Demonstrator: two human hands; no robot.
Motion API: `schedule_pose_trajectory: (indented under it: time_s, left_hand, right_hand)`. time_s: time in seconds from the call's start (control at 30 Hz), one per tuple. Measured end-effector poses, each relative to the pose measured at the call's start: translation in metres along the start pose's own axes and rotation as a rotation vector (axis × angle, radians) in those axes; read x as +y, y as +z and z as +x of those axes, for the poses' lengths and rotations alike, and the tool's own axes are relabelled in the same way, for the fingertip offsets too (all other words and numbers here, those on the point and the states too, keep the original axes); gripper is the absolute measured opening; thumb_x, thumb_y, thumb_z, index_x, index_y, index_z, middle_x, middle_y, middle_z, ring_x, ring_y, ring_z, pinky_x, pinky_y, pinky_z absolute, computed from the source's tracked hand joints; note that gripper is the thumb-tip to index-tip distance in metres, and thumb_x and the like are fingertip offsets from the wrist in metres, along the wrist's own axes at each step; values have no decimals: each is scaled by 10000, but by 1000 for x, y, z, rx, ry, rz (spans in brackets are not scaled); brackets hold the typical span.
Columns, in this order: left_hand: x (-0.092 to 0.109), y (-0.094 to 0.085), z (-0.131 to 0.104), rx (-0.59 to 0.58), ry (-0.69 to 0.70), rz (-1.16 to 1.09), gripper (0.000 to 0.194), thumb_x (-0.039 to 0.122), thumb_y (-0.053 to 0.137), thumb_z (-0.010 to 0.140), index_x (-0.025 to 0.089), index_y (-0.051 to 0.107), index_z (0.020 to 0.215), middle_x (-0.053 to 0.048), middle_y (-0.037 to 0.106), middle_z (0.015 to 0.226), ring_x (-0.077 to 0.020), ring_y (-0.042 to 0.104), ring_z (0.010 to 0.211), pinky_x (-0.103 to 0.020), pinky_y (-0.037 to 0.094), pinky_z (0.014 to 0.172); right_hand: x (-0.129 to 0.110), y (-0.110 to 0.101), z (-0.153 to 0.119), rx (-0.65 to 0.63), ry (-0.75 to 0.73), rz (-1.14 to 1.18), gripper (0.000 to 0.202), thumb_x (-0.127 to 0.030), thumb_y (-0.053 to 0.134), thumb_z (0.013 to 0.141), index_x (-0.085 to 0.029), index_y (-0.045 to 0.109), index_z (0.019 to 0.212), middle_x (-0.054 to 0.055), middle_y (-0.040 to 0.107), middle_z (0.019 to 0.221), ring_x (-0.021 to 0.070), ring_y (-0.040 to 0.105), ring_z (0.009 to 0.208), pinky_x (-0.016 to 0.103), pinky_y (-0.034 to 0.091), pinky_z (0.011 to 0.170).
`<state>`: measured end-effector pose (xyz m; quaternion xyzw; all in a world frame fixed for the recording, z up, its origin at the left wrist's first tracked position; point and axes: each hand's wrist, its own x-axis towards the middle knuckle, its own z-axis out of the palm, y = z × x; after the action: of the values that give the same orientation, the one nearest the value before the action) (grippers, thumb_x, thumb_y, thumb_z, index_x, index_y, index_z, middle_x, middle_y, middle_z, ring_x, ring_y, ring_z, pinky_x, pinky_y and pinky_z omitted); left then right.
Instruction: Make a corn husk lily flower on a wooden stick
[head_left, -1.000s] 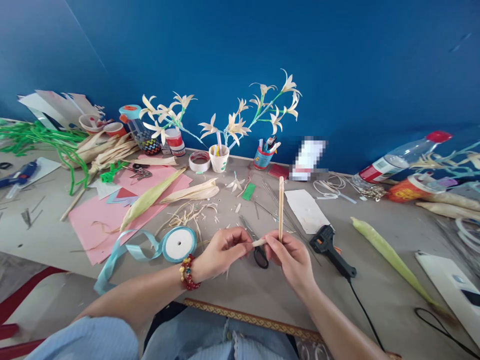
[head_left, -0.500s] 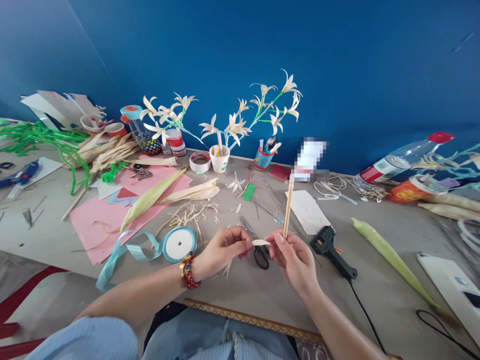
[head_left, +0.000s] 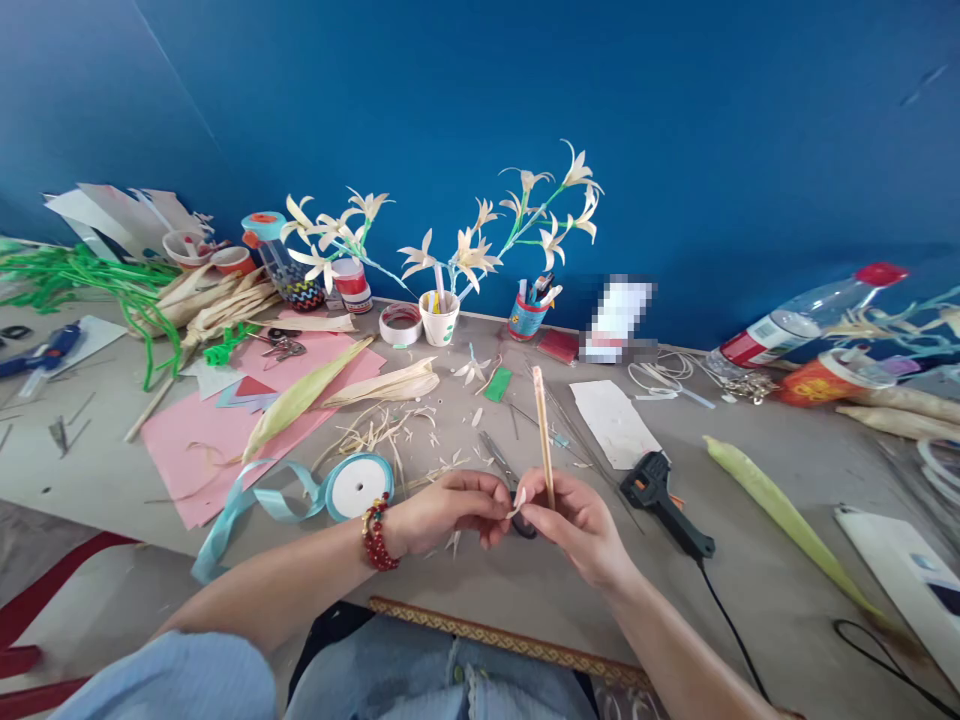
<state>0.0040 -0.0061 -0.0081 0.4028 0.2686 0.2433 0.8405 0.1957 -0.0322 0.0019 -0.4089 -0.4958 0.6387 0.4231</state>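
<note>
Between my two hands is a small cream petal (head_left: 519, 502), which looks cut from corn husk and is now bent. My left hand (head_left: 469, 508), with a beaded bracelet on the wrist, pinches one end of it. The fingers of my right hand (head_left: 574, 515) close on the other end. That same hand also holds a thin wooden stick (head_left: 543, 430), upright and leaning slightly left. Scissors (head_left: 499, 458) lie on the table just behind, their handles partly hidden by my hands. Near my left wrist sits a roll of light blue ribbon (head_left: 360, 488).
A black glue gun (head_left: 667, 505) with its cord lies to the right, beside a green husk (head_left: 780, 510). At the back, husk flowers (head_left: 472, 255) stand in a white cup (head_left: 439, 320). Pink paper (head_left: 176, 450) and husk scraps lie left. A plastic bottle (head_left: 784, 330) leans at the far right.
My hands have come closer together and the petal, straight before, is now bent between the fingers. The stick has swung left and lower with my right hand.
</note>
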Motion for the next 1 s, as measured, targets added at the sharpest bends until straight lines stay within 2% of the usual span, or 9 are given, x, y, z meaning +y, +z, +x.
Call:
schedule_pose_trajectory:
  time_s: [0.13,0.23,0.37,0.47,0.57,0.63,0.7,0.83,1.0]
  left_hand:
    - [2,3,-2,79,203,196,174,293,675,809,145,596,856,-17,573,754,-116,501,678,-237,401,664]
    - [2,4,-3,189,321,444,130,270,646,845,147,602,848,-13,566,767,-115,470,691,-227,374,645]
    - [-1,3,-2,272,360,631,142,276,601,880,147,610,821,-16,598,764,-123,491,708,-225,390,652]
    - [-1,3,-3,303,388,680,142,271,587,888,150,607,816,-11,605,752,-123,512,699,-220,408,649]
    - [3,4,-5,342,442,739,128,241,586,888,151,613,800,-12,629,745,-125,546,700,-224,427,673]
    - [5,5,-5,365,462,769,130,235,600,880,150,625,785,-16,652,734,-127,569,695,-223,434,670]
    - [7,6,-5,380,467,772,131,236,620,866,147,640,774,-22,677,729,-130,593,690,-220,444,657]
    - [6,6,-4,390,477,769,95,179,632,823,142,658,739,-27,710,732,-129,625,673,-215,469,654]
    - [4,5,-4,387,485,793,76,111,608,777,144,660,733,-10,676,697,-121,608,659,-211,461,636]
  right_hand:
    - [5,-1,3,100,99,204,240,-340,774,755,-179,599,779,-50,528,572,30,255,414,189,148,405]
    - [6,0,6,141,131,318,266,-323,804,730,-182,583,774,-47,553,581,14,232,397,180,122,386]
    - [6,1,8,117,143,376,273,-314,811,735,-192,570,773,-47,570,586,15,219,402,169,122,380]
    - [6,-1,8,96,157,356,259,-378,755,800,-191,577,791,-43,563,595,19,197,407,175,120,383]
    - [6,-3,7,63,185,239,367,-540,594,889,-177,603,832,-43,519,602,25,151,408,196,99,388]
    - [7,-3,5,9,182,66,456,-605,515,907,-171,582,781,-58,434,569,43,171,426,210,115,402]
    - [8,-1,3,-50,112,-168,480,-608,489,918,-177,533,711,-54,381,575,72,252,473,222,181,435]
    - [10,1,2,-97,-41,-532,481,-559,405,969,-188,473,670,-25,416,633,119,377,583,254,284,545]
    - [11,-1,4,-96,-5,-603,576,-623,316,968,-200,356,579,-40,334,566,109,319,535,270,241,526]
